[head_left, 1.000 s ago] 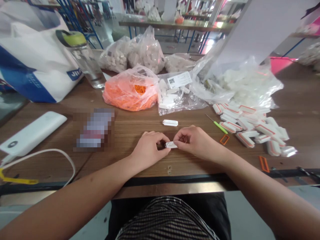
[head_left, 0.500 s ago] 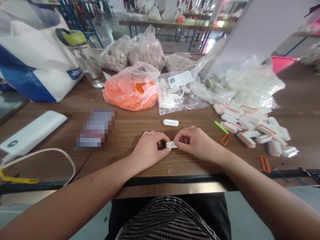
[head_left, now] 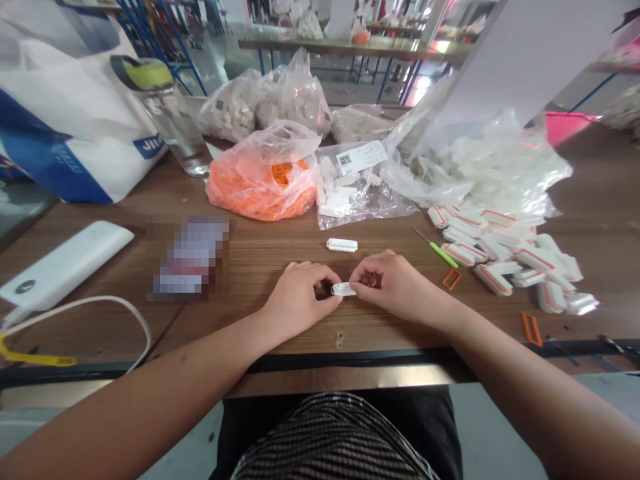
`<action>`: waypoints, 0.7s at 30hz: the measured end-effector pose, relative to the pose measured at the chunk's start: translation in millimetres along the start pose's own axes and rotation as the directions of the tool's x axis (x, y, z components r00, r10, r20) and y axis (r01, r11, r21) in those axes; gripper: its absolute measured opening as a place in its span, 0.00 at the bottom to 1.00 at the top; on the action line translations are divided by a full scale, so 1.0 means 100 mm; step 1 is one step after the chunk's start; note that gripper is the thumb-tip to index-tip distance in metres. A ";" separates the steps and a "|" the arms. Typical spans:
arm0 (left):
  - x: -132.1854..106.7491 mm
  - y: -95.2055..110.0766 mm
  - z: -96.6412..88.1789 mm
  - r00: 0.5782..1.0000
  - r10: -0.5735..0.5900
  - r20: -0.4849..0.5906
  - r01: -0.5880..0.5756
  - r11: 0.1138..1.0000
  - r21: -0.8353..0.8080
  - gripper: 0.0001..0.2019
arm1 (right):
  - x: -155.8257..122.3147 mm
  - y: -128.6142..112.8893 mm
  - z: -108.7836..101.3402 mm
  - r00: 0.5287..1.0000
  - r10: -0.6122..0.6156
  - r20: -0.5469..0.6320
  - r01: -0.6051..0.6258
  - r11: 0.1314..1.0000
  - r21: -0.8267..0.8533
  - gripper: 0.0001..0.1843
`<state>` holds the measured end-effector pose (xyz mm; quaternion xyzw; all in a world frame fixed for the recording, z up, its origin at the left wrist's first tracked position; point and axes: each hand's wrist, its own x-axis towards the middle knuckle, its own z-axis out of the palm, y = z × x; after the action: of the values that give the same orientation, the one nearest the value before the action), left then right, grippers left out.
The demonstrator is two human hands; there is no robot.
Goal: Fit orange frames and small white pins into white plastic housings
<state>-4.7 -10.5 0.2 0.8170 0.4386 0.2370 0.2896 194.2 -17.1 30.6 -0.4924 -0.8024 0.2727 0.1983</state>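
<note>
Between both hands, low over the wooden table [head_left: 240,320], is a small white plastic housing [head_left: 343,289] with a row of tiny marks or holes on its face. My left hand [head_left: 303,293] pinches its left end between thumb and fingers. Its right end sits in the closed fingertips of my right hand [head_left: 387,283], which cover that end. Just beyond the hands lies a second white plastic piece [head_left: 342,245] of similar shape. To the right of my right hand are an orange rectangular frame [head_left: 451,279] and a thin screwdriver-like tool [head_left: 443,255] with a green handle.
A pile of white pieces with orange edging [head_left: 520,257] lies at the right, near another orange frame [head_left: 531,329]. Behind stand a bag of orange parts [head_left: 260,183], clear bags [head_left: 293,100] and a water bottle [head_left: 175,123]. A white power bank [head_left: 70,260] with a cable is left.
My right hand has shifted very slightly to the right along the white housing, baring a little more of its face. My left hand keeps its place.
</note>
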 end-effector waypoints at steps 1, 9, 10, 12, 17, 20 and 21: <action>0.00 0.00 0.00 1.000 -0.001 0.002 0.001 1.000 0.000 0.05 | 0.00 -0.01 -0.01 1.000 -0.028 -0.008 0.027 0.999 -0.038 0.06; 0.00 0.03 0.00 1.000 -0.025 0.006 0.025 1.000 -0.006 0.04 | -0.07 -0.01 -0.14 0.989 -0.146 -0.004 0.144 0.978 -0.154 0.10; 0.00 0.03 0.00 1.000 -0.025 0.004 0.025 1.000 -0.006 0.05 | -0.08 -0.02 -0.14 0.988 -0.155 -0.004 0.152 0.972 -0.177 0.10; 0.00 0.03 0.00 1.000 -0.026 0.000 0.026 1.000 -0.003 0.05 | -0.10 -0.05 -0.13 0.984 -0.178 0.009 0.174 0.949 -0.263 0.09; 0.01 0.04 -0.01 0.999 -0.041 0.003 0.041 0.999 0.014 0.05 | -0.16 -0.14 -0.05 0.974 -0.213 0.070 0.220 0.841 -0.494 0.14; 0.01 0.03 -0.01 0.999 -0.038 0.005 0.038 0.999 0.025 0.05 | -0.23 -0.09 -0.13 0.980 -0.201 -0.009 0.176 0.881 -0.439 0.14; 0.01 0.03 -0.01 0.999 -0.036 0.004 0.036 0.999 0.029 0.04 | -0.26 -0.04 -0.19 0.984 -0.167 -0.068 0.127 0.911 -0.393 0.14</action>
<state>-3.3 -10.4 2.7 0.8135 0.4560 0.2236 0.2832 213.7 -37.1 46.8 -0.4731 -0.8642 0.0684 0.1571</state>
